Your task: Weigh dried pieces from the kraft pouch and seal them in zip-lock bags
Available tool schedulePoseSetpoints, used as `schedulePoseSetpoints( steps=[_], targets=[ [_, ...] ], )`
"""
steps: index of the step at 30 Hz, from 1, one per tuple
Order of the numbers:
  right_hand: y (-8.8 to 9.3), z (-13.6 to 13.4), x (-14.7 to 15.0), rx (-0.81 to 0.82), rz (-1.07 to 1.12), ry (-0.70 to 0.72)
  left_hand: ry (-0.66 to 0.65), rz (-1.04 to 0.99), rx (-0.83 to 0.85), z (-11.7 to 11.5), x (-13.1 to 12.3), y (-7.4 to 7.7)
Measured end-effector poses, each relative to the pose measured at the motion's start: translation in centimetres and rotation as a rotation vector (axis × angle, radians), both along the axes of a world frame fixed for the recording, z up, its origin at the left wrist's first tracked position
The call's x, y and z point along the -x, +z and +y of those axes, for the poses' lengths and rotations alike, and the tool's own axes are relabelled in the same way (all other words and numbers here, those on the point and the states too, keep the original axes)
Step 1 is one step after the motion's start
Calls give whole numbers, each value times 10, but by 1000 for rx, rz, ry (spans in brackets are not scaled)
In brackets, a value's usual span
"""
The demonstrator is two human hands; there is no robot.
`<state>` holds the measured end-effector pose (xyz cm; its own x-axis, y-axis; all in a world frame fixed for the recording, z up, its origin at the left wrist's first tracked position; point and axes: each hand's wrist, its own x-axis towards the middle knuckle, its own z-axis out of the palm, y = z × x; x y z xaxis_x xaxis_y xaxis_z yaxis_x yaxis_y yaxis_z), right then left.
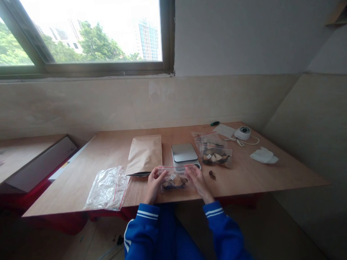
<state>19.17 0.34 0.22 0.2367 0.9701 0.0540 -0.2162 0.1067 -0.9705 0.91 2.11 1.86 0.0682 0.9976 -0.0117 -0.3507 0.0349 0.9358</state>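
Note:
Both hands hold a clear zip bag (175,182) by its red-striped top edge, near the table's front. Brown and pale dried pieces and a small white packet show inside it. My left hand (154,184) is closed on the bag's left corner, thumb on the near side. My right hand (199,180) pinches the right corner the same way. Just behind the bag is a digital scale (185,153) with a silver plate, its front partly hidden. A kraft paper pouch (146,154) lies to the left of the scale, its dark mouth toward me.
Flat clear zip bags (105,188) lie at the left front. Filled bags (217,155) are grouped right of the scale, with a loose brown piece (212,175) before them. Farther right are a white round device (242,133) with a cord and a crumpled white tissue (263,155).

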Motion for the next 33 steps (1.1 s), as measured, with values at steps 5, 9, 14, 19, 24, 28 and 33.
schedulePoseSetpoints(
  steps=[5, 9, 14, 19, 24, 28, 33],
  targets=[
    [-4, 1, -1, -1, -56, 14, -24, 11, 20, -1, 1, 1],
    [-2, 0, 0, -35, -98, -45, -10, 27, 20, -1, 2, 0],
    [3, -2, 1, -75, -156, -87, 29, 59, 13, -1, 2, -1],
    [1, -2, -1, -90, -199, -86, 59, 72, 28, -1, 3, -3],
    [1, -2, 0, -77, -193, -106, 60, 79, 27, -1, 3, -4],
    [7, -4, 1, -37, -101, -3, 45, 79, 13, -2, 2, -2],
    [10, -6, 0, 2, 21, 115, 10, 59, -12, -3, 2, 2]
  ],
)
